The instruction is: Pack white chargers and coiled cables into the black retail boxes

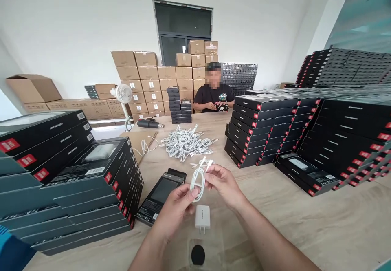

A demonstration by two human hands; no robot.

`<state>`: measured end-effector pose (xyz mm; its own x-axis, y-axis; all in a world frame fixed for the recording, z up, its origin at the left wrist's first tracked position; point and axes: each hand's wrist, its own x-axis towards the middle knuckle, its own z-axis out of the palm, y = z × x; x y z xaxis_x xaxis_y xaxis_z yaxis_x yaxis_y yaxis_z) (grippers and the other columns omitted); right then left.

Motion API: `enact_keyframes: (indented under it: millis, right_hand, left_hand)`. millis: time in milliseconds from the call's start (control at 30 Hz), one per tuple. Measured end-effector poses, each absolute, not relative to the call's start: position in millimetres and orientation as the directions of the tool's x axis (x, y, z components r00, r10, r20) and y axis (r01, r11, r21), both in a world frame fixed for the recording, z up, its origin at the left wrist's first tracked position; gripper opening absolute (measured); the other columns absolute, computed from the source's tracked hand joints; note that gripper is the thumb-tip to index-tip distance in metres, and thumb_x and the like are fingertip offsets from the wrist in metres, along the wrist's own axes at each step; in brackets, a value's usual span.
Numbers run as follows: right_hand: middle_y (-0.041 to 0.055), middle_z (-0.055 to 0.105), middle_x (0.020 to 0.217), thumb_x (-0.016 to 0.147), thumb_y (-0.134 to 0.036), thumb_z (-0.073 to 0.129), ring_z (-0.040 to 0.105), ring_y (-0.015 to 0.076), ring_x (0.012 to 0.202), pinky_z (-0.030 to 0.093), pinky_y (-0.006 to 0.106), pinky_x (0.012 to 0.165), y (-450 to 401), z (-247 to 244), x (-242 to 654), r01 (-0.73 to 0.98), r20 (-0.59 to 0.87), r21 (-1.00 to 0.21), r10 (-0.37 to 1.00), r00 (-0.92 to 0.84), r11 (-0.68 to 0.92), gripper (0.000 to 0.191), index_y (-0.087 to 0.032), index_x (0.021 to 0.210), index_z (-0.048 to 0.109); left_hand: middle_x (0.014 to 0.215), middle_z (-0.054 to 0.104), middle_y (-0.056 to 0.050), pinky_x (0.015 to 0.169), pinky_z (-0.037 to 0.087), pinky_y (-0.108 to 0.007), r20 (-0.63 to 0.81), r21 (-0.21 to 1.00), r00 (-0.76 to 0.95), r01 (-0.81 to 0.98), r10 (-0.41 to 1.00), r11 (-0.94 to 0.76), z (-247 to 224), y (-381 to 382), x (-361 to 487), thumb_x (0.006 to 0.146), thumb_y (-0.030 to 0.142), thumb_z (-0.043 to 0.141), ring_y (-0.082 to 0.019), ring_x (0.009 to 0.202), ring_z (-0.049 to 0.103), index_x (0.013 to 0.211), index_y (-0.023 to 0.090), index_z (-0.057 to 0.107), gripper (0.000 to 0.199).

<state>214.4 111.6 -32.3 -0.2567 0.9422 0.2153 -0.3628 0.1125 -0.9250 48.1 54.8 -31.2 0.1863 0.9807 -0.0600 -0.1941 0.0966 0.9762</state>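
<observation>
The fingers (191, 194) of the left hand (174, 206) are closed on the lower left side of a coiled white cable (198, 183), and its right side, near the connector ends, is pinched between the thumb and fingertips of the right hand (224, 183). In the head view, the coil is held above the surface (305, 230), in front of the body. Just below it, a white charger (202, 216) is laid with its prongs pointed towards the wearer, and nearer still a black disc (198, 254) is seen. To the left, a flat black box (165, 190) is set at a slant, its flap raised at the far end and its near corner just beside the edge of the left stack of boxes (126, 177), so little room is left there. Beyond the hands, a heap of white cables (186, 142) is spread. On the right, a wide stretch of wood grain is left between the right forearm and the edges of the right stacks of boxes (250, 128). At the far side, a black item is held by a co-worker (214, 95).
</observation>
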Motion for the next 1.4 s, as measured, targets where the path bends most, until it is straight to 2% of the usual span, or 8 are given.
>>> enact_keyframes:
  millis: [133,433,633,800,1033,1167,1267,1400]
  right_hand:
    - [-0.0024,0.065,0.070,0.071,-0.040,0.083,0.056,0.0106,0.059,0.047,0.024,0.057,109,-33,214,-0.416,0.241,-0.899,0.947,-0.211,0.136,0.028,-0.018,0.079,0.067]
    - [-0.0007,0.065,0.066,0.081,-0.047,0.074,0.057,0.0101,0.058,0.049,0.023,0.059,105,-36,208,-0.439,0.245,-0.890,0.941,-0.232,0.124,0.032,-0.017,0.075,0.065]
    - [-0.0019,0.063,0.060,0.080,-0.040,0.068,0.056,0.0122,0.046,0.039,0.021,0.041,105,-32,218,0.025,0.137,-0.988,0.944,-0.301,0.152,0.023,-0.019,0.073,0.062]
    - [-0.0005,0.066,0.066,0.084,-0.021,0.055,0.058,0.0131,0.056,0.047,0.024,0.055,96,-34,213,0.233,0.253,-0.894,0.861,-0.440,0.382,0.017,-0.019,0.072,0.068]
    - [0.0041,0.069,0.077,0.088,-0.031,0.060,0.062,0.0174,0.069,0.052,0.027,0.065,98,-43,205,0.154,0.478,-0.849,0.859,-0.181,0.505,0.018,-0.018,0.086,0.072]
    - [0.0077,0.067,0.092,0.088,-0.033,0.063,0.061,0.0203,0.077,0.052,0.031,0.069,94,-39,206,0.337,0.624,-0.726,0.780,-0.046,0.600,0.030,-0.021,0.114,0.069]
    - [0.0064,0.063,0.087,0.087,-0.031,0.066,0.060,0.0218,0.081,0.051,0.034,0.075,89,-34,206,0.399,0.725,-0.599,0.682,-0.099,0.694,0.022,-0.026,0.106,0.075]
    - [0.0046,0.063,0.083,0.091,-0.029,0.064,0.060,0.0200,0.079,0.049,0.031,0.069,77,-22,212,0.235,0.692,-0.693,0.720,-0.051,0.682,0.013,-0.027,0.090,0.077]
  left_hand:
    - [0.110,0.065,-0.008,0.047,0.042,-0.018,-0.120,0.928,0.325,-0.298,0.938,0.222,-32,49,44,0.077,0.045,0.078,-0.019,0.087,0.067,0.102,0.019,0.069,0.037]
    - [0.084,0.069,-0.006,0.045,0.031,-0.015,-0.040,0.842,0.325,-0.498,0.945,0.207,-32,44,45,0.082,0.045,0.074,-0.008,0.062,0.057,0.076,0.016,0.055,0.035]
    - [0.069,0.062,-0.001,0.046,0.023,-0.018,-0.007,0.776,0.253,-0.609,0.967,0.165,-41,48,51,0.084,0.052,0.069,-0.005,0.051,0.042,0.073,0.018,0.049,0.041]
    - [0.068,0.061,-0.001,0.045,0.020,-0.019,-0.024,0.747,0.212,-0.646,0.977,0.159,-42,50,52,0.081,0.054,0.070,-0.006,0.050,0.041,0.073,0.019,0.047,0.043]
    - [0.065,0.061,0.000,0.043,0.013,-0.020,-0.074,0.821,0.174,-0.548,0.982,0.159,-36,47,53,0.073,0.061,0.073,-0.006,0.047,0.037,0.074,0.020,0.049,0.048]
    - [0.065,0.057,0.002,0.047,0.022,-0.020,-0.070,0.905,0.074,-0.416,0.995,0.094,-43,52,53,0.070,0.070,0.069,-0.008,0.051,0.041,0.074,0.019,0.054,0.053]
    - [0.064,0.055,0.002,0.054,0.031,-0.023,-0.016,0.978,0.062,-0.208,0.998,0.029,-48,53,52,0.077,0.070,0.060,-0.011,0.057,0.046,0.071,0.019,0.057,0.052]
    - [0.062,0.052,0.002,0.057,0.033,-0.025,0.089,0.996,-0.031,-0.008,0.996,-0.089,-43,50,52,0.083,0.066,0.055,-0.012,0.058,0.045,0.067,0.019,0.056,0.050]
